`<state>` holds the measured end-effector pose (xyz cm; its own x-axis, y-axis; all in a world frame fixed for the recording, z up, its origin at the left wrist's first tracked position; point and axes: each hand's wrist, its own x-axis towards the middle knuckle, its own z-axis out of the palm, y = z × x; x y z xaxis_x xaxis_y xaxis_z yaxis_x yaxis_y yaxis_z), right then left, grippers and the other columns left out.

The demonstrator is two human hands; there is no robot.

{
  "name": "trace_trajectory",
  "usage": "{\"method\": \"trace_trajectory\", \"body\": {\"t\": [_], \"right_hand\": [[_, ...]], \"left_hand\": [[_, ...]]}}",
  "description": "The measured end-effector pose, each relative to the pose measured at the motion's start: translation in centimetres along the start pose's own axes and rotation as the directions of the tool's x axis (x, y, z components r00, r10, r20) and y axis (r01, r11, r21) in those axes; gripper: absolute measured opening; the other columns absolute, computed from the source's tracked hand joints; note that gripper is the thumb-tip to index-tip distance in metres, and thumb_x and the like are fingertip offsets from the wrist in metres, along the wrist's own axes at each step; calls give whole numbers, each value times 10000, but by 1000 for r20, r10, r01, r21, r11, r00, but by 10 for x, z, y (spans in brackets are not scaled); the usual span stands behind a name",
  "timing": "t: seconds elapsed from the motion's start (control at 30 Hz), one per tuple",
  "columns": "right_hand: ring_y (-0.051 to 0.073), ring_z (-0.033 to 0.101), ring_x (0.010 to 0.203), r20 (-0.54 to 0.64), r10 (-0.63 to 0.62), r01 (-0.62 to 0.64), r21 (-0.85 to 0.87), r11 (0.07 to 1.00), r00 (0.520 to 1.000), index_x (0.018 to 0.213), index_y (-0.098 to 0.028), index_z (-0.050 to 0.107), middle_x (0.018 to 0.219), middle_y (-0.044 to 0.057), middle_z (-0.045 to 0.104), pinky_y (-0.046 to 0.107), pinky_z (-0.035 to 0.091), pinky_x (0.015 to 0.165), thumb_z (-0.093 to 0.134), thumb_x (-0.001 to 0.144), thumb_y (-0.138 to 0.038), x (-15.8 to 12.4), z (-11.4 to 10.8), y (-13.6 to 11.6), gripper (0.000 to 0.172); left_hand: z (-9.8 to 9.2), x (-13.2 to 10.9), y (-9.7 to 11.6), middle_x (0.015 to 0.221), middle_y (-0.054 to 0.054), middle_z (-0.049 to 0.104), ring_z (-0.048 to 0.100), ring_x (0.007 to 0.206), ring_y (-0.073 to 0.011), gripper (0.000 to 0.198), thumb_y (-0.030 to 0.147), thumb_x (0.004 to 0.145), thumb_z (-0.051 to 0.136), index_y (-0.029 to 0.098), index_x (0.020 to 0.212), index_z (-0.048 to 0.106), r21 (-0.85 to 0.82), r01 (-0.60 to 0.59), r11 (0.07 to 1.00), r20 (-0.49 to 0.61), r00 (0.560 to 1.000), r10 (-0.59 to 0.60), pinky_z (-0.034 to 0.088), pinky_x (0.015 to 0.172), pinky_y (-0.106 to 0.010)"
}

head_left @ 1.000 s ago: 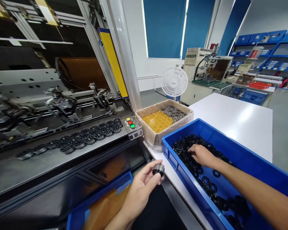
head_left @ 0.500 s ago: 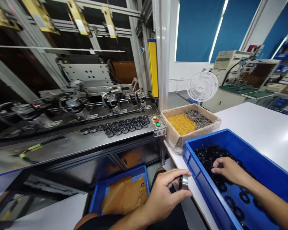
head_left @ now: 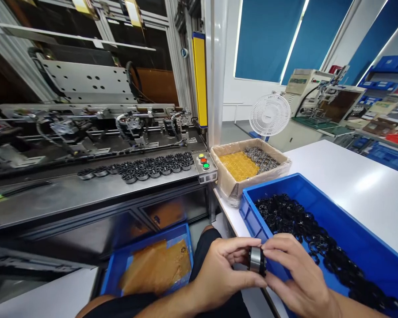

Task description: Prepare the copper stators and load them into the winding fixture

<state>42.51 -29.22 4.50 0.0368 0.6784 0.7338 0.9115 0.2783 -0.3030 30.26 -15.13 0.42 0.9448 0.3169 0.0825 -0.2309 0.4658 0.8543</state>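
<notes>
My left hand (head_left: 220,270) grips a silver stator core (head_left: 254,259) by its rim, between thumb and fingers, at the near side of the blue bin. Opposite it, my right hand (head_left: 296,270) pinches a black plastic ring (head_left: 262,261) against the core's right face. The fingers partly cover both pieces, so how far the ring sits on the core cannot be made out. Many loose black rings (head_left: 305,225) lie heaped in the blue bin (head_left: 338,201) beside and beyond my right hand.
A lined carton (head_left: 230,187) holds bare metal cores (head_left: 262,160) behind the bin. Black-and-silver cores (head_left: 152,170) stand in rows on the machine's metal ledge, left of a button box (head_left: 205,168). Below is another blue bin (head_left: 108,278); a white fan (head_left: 269,115) stands behind.
My right hand has come out of the blue bin with a black ring and met the core in my left hand. The view has shifted somewhat to the right.
</notes>
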Motion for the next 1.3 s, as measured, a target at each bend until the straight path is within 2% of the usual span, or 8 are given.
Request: {"method": "trace_trajectory", "body": {"t": [0.27, 0.53, 0.73, 0.97, 1.03, 1.1, 1.2, 1.3], "right_hand": [[207, 592, 1033, 42, -21, 19, 42, 999, 999, 1183, -76, 581, 1064, 137, 626, 360, 571, 876, 591, 838, 39, -8, -2, 4, 364], [226, 554, 1094, 121, -65, 64, 9, 998, 991, 1231, -46, 560, 1119, 161, 596, 392, 561, 916, 598, 890, -15, -8, -6, 7, 345], [209, 590, 993, 108, -110, 119, -80, 990, 988, 1170, -53, 607, 1022, 143, 643, 367, 579, 824, 592, 937, -90, -5, -9, 6, 237], [197, 640, 933, 111, -154, 165, -94, 982, 982, 1200, -71, 618, 964, 127, 691, 356, 590, 795, 598, 931, -92, -2, -10, 4, 271], [205, 642, 933, 106, -142, 152, -92, 984, 984, 1193, -61, 622, 967, 135, 689, 363, 591, 800, 600, 924, -91, -2, -10, 3, 273], [203, 642, 966, 101, -143, 152, -88, 985, 985, 1200, -71, 626, 989, 130, 686, 356, 584, 829, 612, 907, -68, -3, -9, 3, 293], [211, 633, 1060, 91, -53, 57, -40, 998, 994, 1279, -105, 601, 1104, 140, 660, 356, 566, 906, 691, 898, -172, -4, -10, 7, 397], [229, 632, 1156, 166, 187, -205, 98, 974, 968, 1375, -145, 548, 1257, 160, 632, 337, 557, 963, 741, 858, -445, -1, -13, 12, 628]], "left_hand": [[-2, 0, -3, 933, -41, 813, 768, 857, -144, 529, 65, 560, 923, 171, 1053, 763, -58, 12, 998, 13, 1000, -11, 586, 793, -162], [1, -1, 4, 939, -35, 811, 759, 842, -115, 488, 50, 594, 908, 180, 1043, 765, -141, 31, 990, 49, 999, -25, 575, 784, -148], [1, -3, 3, 902, -30, 810, 757, 815, -120, 526, 57, 567, 921, 177, 1055, 768, -131, 57, 990, 46, 998, -52, 579, 770, -153], [-5, -6, 1, 861, -35, 799, 748, 775, -142, 570, 172, 530, 961, 167, 1066, 768, -43, 164, 985, 41, 986, -163, 576, 739, -184], [-4, -7, 2, 931, -45, 800, 751, 845, -157, 562, 218, 603, 935, 193, 1133, 752, 5, 142, 990, 57, 988, -142, 573, 780, -195], [-2, -10, 5, 1139, -75, 769, 719, 1065, -200, 536, 267, 750, 848, 235, 1262, 693, 74, 67, 995, 93, 993, -74, 548, 942, -254], [0, -17, 10, 1450, -94, 592, 570, 1327, -244, 514, 305, 933, 650, 300, 1434, 538, 174, -18, 985, 170, 985, -11, 421, 1143, -366], [-3, -21, 7, 1547, -119, 478, 550, 1348, -277, 533, 329, 985, 543, 314, 1506, 430, 221, -73, 973, 260, 966, 13, 427, 1141, -420]]}}
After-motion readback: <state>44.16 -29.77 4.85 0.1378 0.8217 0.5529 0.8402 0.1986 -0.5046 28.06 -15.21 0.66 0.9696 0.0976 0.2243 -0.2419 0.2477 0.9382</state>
